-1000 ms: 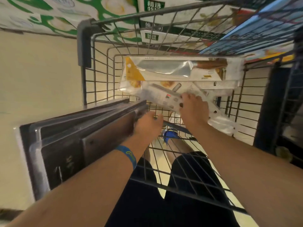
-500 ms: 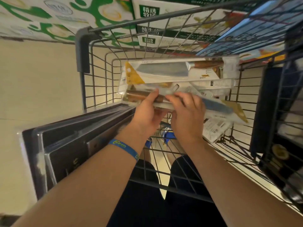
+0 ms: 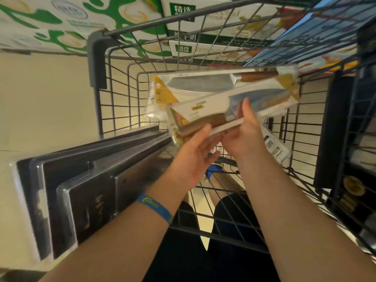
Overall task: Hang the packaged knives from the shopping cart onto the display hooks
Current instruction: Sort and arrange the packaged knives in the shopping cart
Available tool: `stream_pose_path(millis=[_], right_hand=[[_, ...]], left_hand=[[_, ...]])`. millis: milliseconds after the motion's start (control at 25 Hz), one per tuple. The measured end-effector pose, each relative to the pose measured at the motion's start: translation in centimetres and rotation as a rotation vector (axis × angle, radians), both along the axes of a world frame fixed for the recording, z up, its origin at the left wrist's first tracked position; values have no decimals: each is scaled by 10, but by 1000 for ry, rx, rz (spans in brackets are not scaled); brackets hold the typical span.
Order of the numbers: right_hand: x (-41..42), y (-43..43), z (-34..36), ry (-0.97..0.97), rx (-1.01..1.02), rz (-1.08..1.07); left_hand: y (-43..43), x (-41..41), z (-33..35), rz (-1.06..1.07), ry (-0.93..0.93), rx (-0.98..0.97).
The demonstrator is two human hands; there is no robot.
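Note:
A clear packaged knife (image 3: 203,110) with a brown wooden handle is lifted above the floor of the wire shopping cart (image 3: 122,102), tilted up to the right. My right hand (image 3: 244,137) grips its lower edge near the middle, fingers against the pack. My left hand (image 3: 193,157) has straight fingers touching the pack's underside at the handle end. A second packaged knife (image 3: 213,82) leans flat against the cart's far wall behind it. Another pack (image 3: 274,145) lies on the cart floor to the right. No display hooks are in view.
Several dark flat boxed items (image 3: 81,192) stand on edge in the cart's left side. Green-and-white cartons (image 3: 61,21) are stacked beyond the cart. A dark shelf unit (image 3: 345,139) stands close on the right. My legs show through the cart floor.
My hands have pulled one packaged knife out of the pile and raised it, turning its blade end up to the right. My left hand's fingers have straightened under it.

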State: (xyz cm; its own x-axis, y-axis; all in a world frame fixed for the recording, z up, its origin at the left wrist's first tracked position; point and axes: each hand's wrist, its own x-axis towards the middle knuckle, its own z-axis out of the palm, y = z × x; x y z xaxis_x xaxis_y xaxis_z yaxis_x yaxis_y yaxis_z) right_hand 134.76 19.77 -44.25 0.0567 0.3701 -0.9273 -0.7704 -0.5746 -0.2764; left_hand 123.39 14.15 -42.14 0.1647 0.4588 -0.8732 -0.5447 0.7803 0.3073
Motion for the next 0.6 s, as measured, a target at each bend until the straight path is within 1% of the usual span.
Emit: stream_pose_path(millis=[80,120,200,280,360,440,480,600], right_hand=[[14,-3,-5,12,-14,-122],[24,-8,-6,18,3,-108],[43,-19,-5,9,36,34],[58,-26,5,-49,11,260],[64,-32,16,-129,-70,477],[65,-35,20,-222,-140,772],[63,-34,23,-245,-144,925],[44,-23,42,-241,7,1338]], left_hand=[[-12,-8,-4,-29,47,2],[-12,-13,-7,-6,29,-2],[-7,-22,-12,8,3,-22],[-4,-25,-15,-98,68,-14],[-1,-25,-17,-188,96,2],[3,-23,-15,-201,72,5],[7,-22,-14,-202,60,4],[18,-17,-10,-238,13,-11]])
